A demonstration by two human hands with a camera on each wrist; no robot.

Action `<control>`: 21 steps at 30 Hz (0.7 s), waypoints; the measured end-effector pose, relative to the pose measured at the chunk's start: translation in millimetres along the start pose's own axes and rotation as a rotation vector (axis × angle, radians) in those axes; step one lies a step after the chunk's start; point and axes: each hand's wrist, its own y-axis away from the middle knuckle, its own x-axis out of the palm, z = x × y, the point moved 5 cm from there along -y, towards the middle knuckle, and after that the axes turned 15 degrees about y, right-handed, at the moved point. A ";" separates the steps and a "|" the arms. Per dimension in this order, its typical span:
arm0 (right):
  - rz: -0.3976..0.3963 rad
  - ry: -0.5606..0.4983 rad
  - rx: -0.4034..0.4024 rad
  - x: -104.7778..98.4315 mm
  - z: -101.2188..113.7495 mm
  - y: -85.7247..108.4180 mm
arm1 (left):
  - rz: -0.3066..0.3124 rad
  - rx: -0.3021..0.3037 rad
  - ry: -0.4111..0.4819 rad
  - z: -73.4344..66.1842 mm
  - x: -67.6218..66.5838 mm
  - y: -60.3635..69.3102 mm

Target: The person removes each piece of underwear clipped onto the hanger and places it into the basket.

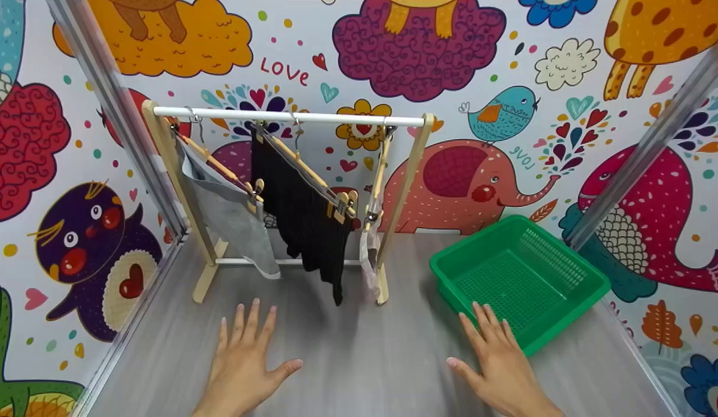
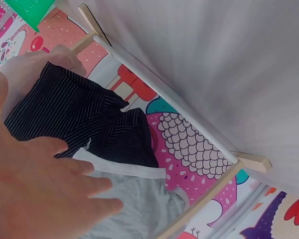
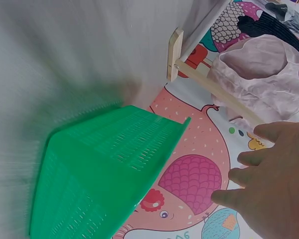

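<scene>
In the head view my left hand (image 1: 243, 365) is spread flat, palm down, in front of the rack, holding nothing. My right hand (image 1: 498, 365) is spread too, its fingertips near the front edge of the green basket (image 1: 567, 324), which has nothing in it. From the rack's white bar (image 1: 335, 118) hang three wooden clip hangers: a grey garment (image 1: 234, 211) at left, a black one (image 1: 301, 214) in the middle and a pale pink one (image 1: 370, 260) at right. The left wrist view shows fine stripes on the black garment (image 2: 65, 104).
The rack's wooden feet (image 1: 208, 281) stand on the grey surface (image 1: 347, 359), left of the basket. Patterned panels (image 1: 486, 191) rise behind and on both sides, with metal strips (image 1: 642, 150) at the corners.
</scene>
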 end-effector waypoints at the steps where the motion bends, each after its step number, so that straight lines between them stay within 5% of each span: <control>1: 0.004 0.002 0.002 0.5 -0.4 -0.1 | 0.001 0.000 0.002 -0.2 0.1 -0.3; 13: 0.032 -0.009 0.010 4.6 -1.9 -1.7 | 0.006 -0.013 -0.003 -0.4 -0.5 -4.3; 21: 0.039 -0.021 0.021 3.4 -0.8 -2.3 | -0.097 0.033 0.006 -9.9 -10.4 -11.0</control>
